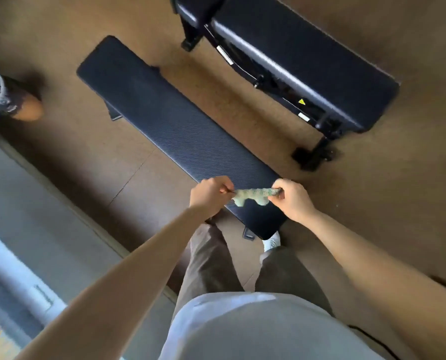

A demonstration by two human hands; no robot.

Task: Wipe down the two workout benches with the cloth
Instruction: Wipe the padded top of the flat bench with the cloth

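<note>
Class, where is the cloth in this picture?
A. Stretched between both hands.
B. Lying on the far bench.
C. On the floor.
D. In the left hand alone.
A: the left hand and the right hand each pinch one end of the cloth, above the near end of the ribbed bench.

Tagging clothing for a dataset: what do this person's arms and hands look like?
The left arm and right arm are bare, no sleeves in view. The left hand and right hand wear no gloves; no watch, bracelet or ring shows.
</note>
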